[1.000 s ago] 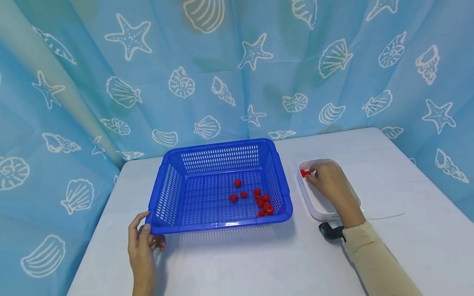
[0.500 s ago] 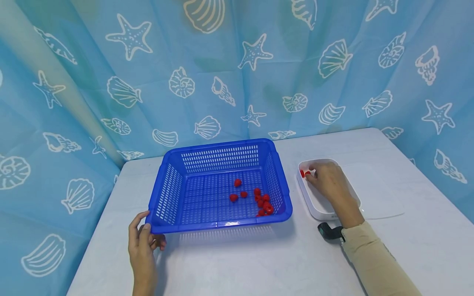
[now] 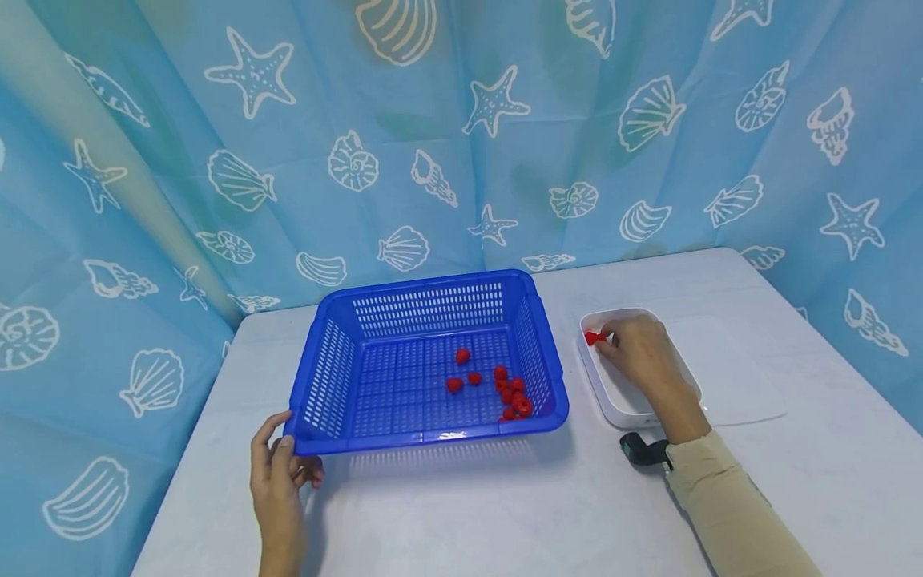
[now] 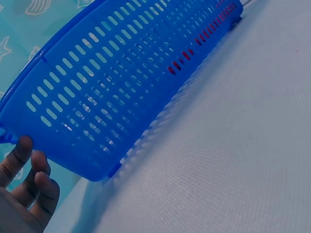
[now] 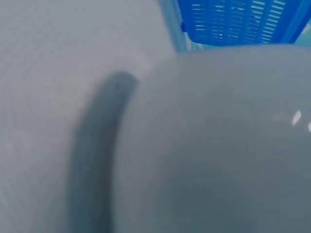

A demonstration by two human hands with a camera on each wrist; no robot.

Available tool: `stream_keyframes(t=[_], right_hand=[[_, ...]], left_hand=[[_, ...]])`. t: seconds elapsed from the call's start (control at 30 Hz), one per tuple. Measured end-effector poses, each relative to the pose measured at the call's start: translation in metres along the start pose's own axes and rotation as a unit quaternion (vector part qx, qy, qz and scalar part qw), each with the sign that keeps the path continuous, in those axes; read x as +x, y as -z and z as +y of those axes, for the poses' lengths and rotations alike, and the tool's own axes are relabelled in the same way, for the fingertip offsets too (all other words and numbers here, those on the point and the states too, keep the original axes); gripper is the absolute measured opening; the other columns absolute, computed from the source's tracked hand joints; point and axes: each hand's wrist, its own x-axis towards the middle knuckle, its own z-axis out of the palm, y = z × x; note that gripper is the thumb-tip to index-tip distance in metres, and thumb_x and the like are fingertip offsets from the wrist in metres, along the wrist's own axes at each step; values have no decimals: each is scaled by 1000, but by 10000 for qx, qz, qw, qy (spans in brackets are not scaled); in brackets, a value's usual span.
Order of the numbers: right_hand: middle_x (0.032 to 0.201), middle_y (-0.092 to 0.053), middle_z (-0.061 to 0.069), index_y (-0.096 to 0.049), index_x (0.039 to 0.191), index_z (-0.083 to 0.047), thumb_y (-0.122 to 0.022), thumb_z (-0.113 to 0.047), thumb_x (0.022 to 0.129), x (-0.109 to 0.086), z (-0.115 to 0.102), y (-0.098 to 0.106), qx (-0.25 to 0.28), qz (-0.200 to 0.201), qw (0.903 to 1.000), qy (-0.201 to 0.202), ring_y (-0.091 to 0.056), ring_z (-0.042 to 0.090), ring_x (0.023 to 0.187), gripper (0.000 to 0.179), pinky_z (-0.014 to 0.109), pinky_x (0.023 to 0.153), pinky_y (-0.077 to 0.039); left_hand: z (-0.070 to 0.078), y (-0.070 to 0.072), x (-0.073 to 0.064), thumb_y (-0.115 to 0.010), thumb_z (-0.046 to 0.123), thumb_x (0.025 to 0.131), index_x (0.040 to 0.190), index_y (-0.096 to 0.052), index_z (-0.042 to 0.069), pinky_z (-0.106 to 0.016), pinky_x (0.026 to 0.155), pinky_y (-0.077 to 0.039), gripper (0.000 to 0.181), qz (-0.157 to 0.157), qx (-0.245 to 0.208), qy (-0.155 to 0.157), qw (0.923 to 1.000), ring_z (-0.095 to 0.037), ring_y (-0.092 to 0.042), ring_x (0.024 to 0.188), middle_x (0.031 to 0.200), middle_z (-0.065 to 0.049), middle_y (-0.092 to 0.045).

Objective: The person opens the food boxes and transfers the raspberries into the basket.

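Note:
My left hand grips the near left corner of a blue plastic basket, thumb on the rim. In the left wrist view its lower fingers curl beside the basket's outer wall. Several red raspberries lie inside the basket, mostly clustered at its near right corner. My right hand reaches into a white rounded container and pinches a red raspberry near its far left corner. The right wrist view is filled by the container's pale wall, which hides the fingers.
A clear lid lies flat to the right of the white container. Everything stands on a white-covered table. Behind it hangs a blue curtain with shell and starfish prints. A dark wrist camera sits below my right hand.
Red raspberries at my right fingertips have shifted slightly and now show as one joined red shape. Both hands and the basket stay nearly in place.

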Motion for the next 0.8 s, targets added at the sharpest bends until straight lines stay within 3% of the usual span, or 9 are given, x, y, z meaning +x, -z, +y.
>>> stream_keyframes(t=[0.43, 0.8], right_hand=[[74, -53, 8, -68, 104, -6, -70, -20, 81, -6, -12, 26, 509, -206, 9975, -444, -45, 25, 74, 26, 33, 55, -40], [67, -50, 2, -69, 96, -8, -72, -19, 78, -11, -34, 47, 668, 259, 9972, 201, -44, 23, 76, 21, 32, 53, -36]], left_hand=[[2, -1, -3, -35, 53, 94, 133, -39, 39, -30, 47, -45, 41, -69, 1, -90, 9999, -29, -54, 63, 98, -9, -53], [-1, 0, -1, -35, 49, 96, 132, -39, 41, -30, 47, -45, 37, 1, 33, -8, 10000, -30, -55, 63, 98, -7, -54]])
